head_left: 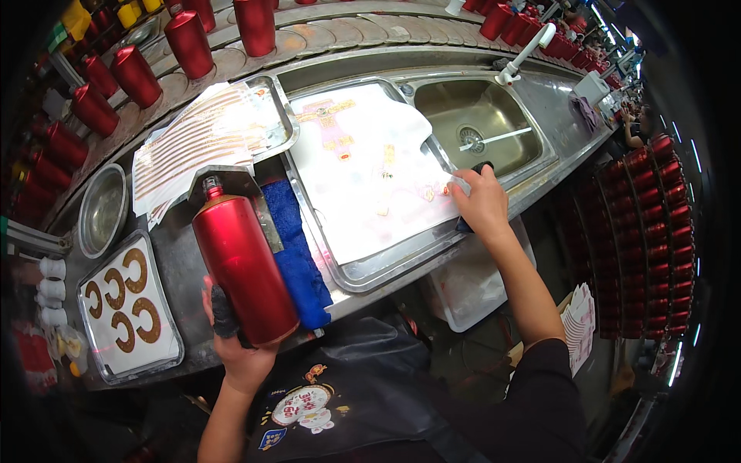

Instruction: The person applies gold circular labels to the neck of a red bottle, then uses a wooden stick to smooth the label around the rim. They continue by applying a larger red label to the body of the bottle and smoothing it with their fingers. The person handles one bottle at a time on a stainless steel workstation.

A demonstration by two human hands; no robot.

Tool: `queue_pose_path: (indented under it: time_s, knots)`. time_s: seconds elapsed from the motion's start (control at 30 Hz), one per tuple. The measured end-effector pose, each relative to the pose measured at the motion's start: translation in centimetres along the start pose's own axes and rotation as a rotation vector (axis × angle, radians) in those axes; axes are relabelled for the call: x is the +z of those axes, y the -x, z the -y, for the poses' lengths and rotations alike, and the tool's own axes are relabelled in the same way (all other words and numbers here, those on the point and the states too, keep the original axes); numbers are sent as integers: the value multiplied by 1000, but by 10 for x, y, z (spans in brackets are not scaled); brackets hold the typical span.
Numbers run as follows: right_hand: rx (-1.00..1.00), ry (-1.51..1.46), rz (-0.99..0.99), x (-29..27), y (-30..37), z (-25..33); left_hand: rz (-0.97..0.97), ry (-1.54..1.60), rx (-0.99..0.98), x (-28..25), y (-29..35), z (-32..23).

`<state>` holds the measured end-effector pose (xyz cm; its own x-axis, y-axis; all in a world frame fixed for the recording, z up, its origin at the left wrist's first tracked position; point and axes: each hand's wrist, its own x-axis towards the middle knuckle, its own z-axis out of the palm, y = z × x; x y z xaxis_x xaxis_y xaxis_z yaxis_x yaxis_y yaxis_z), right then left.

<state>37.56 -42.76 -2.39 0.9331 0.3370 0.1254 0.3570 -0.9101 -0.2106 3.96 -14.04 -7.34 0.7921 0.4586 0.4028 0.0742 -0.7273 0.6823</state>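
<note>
My left hand [238, 351], with black covers on its fingers, is wrapped around the lower end of a glossy red bottle [245, 266]. The bottle leans with its neck away from me, by a dark angled metal holder [266, 208]. Over the right edge of a metal tray [351, 279] is my right hand [482, 202], its fingers curled, a black cover on one fingertip. A small pale piece shows at its fingertips; its kind is unclear. Inside the tray lies a wet white sheet [347, 220] with gold and pink decals [337, 127] on it.
A blue cloth [297, 266] lies between bottle and tray. Striped decal sheets [202, 139] fill another tray. A tray of gold C-shaped decals [166, 356] and a metal bowl [103, 210] sit left. Behind are a sink [440, 100], a faucet [525, 58] and red bottles [189, 46] on a conveyor.
</note>
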Motion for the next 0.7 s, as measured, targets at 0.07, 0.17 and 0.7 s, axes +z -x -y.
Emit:
queue_pose_path:
  time_s: [0.07, 0.17, 0.7]
  knots:
    - [65, 45, 36, 9, -3, -3, -28, 34, 16, 1, -1, -1]
    - [93, 18, 96, 19, -15, -17, -46, 64, 14, 1, -4, -7]
    - [-357, -217, -251, -29, -3, 61, -12, -27, 121, -21, -14, -14]
